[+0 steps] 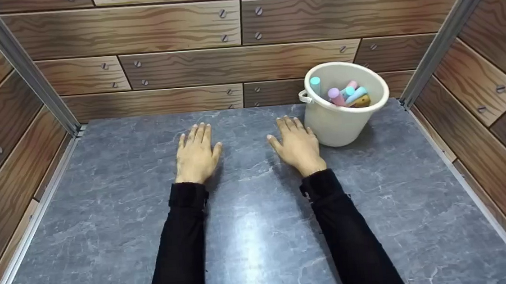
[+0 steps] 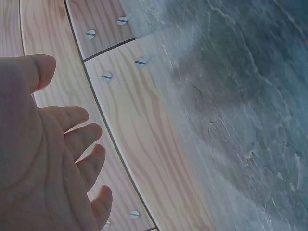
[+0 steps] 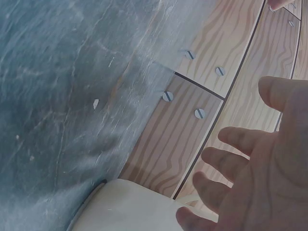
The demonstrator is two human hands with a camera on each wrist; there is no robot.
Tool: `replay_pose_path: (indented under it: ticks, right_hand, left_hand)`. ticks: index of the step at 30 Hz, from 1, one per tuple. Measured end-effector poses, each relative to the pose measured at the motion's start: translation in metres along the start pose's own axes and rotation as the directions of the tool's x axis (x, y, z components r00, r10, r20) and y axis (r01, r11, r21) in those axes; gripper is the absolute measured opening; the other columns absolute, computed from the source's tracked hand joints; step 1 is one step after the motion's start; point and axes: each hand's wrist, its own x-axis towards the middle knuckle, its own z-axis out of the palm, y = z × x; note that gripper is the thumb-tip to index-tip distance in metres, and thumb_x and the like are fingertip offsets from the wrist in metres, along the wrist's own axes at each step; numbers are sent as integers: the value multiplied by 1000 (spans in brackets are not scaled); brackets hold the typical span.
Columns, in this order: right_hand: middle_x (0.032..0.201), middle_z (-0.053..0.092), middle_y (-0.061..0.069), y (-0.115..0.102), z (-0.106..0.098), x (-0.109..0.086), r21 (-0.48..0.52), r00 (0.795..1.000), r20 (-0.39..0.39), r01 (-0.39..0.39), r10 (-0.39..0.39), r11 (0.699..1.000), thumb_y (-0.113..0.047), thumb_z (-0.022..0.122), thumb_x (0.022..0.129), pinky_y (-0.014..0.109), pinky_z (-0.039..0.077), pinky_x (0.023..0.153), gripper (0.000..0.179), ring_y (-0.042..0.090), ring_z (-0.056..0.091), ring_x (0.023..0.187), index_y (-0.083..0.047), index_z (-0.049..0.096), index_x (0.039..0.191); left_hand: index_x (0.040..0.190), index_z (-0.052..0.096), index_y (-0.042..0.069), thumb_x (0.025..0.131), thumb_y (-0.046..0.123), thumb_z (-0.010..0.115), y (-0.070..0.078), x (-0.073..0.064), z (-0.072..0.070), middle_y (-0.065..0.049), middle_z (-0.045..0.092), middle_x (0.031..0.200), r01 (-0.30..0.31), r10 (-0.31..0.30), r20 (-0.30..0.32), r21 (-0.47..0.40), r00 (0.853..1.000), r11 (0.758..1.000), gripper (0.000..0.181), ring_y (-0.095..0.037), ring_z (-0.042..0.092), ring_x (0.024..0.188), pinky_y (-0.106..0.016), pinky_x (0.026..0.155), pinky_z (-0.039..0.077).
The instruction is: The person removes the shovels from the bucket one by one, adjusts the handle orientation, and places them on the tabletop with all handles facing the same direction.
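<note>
Both hands are held palm down over the grey marbled tabletop (image 1: 128,224), fingers extended and holding nothing. The left hand (image 1: 197,157) is left of the middle, its thumb out to the side; the left wrist view shows its palm (image 2: 38,159) and slightly bent fingers. My right hand (image 1: 297,145) is just left of a cream-white bucket (image 1: 337,128); whether they touch I cannot tell. Inside the bucket lie several pastel cylinders, among them a purple-topped one (image 1: 334,93) and a blue one (image 1: 356,94), plus a yellow-brown piece (image 1: 362,102). The bucket's lower contents are hidden.
A wood-plank patterned back wall (image 1: 184,68) and similar side walls (image 1: 503,108) enclose the tabletop. Grey metal posts stand at the back left (image 1: 30,64) and back right (image 1: 443,36) corners. The bucket's small side handle (image 1: 305,97) sticks out to the left.
</note>
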Motion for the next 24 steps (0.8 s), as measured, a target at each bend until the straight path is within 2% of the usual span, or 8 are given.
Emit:
replay_pose_path:
  ticks: [5,13,18,24]
  right_hand:
    - [194,34,16,0,-2,-2,-8,1000,14,-3,3,1000,-60,44,124,70,27,148,78,44,28,183,-13,35,186]
    - [193,36,18,-1,-12,-5,3,1000,-12,17,-17,1000,-57,46,124,68,31,147,76,45,31,181,-10,39,184]
    - [194,33,14,-12,-37,-17,34,993,-104,58,-54,998,-58,50,123,64,32,147,77,40,30,183,-12,39,184]
    - [196,30,8,-26,-70,-39,78,970,-227,103,-83,992,-59,53,122,63,33,147,77,35,27,184,-17,38,185]
  left_hand:
    - [186,31,5,125,46,44,0,-1,-2,-17,31,195,-3,4,5,-5,1000,1000,74,-39,26,184,-63,153,14]
    - [187,26,6,125,48,41,1,-1,-6,-16,27,196,-2,2,36,1,999,1000,76,-37,21,186,-61,153,10]
    - [187,26,7,125,47,42,1,-1,-9,-16,27,196,-3,3,26,-4,1000,1000,76,-37,20,186,-62,153,10]
    - [187,27,6,125,46,43,3,-2,-13,-17,28,196,-5,5,7,-17,1000,1000,75,-37,21,186,-62,153,9]
